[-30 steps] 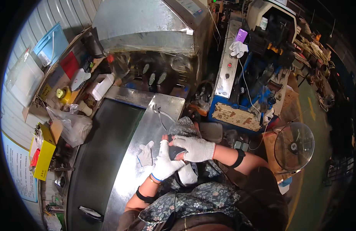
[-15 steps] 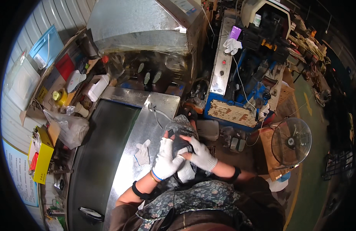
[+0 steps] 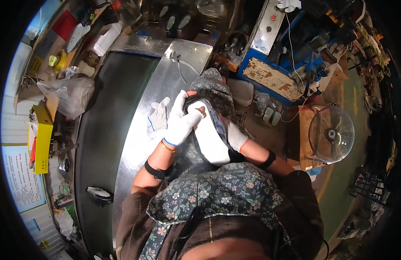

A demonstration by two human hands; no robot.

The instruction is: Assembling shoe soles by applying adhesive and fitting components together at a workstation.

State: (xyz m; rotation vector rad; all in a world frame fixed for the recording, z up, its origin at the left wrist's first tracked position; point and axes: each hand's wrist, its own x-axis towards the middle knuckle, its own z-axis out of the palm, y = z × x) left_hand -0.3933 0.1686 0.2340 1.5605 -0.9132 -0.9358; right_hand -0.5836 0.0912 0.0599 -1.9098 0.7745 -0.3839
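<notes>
Over my lap I hold a dark shoe with its white sole [image 3: 210, 141] turned up. My left hand [image 3: 181, 121], in a white glove with bare fingertips, grips the shoe's far end, its thumb lying on the sole. On the shoe's right side is my gloved right hand [image 3: 236, 135], closed round the edge; most of its fingers are hidden behind the shoe. A spare white glove [image 3: 159, 114] lies on the metal table just left of my left hand. Farther off on the same table rest pliers [image 3: 181, 65].
A dark conveyor belt [image 3: 118, 104] runs along the left, carrying another shoe [image 3: 100, 193]. Beyond the metal table [image 3: 135, 130] more shoes [image 3: 178, 21] stand inside a machine. At right are a blue machine [image 3: 269, 78] and a fan [image 3: 331, 134]. A yellow box [image 3: 43, 138] stands far left.
The shoe has been turned so its white sole shows fully. My right hand has shifted from over the shoe to its right side. The view has tilted down toward my lap.
</notes>
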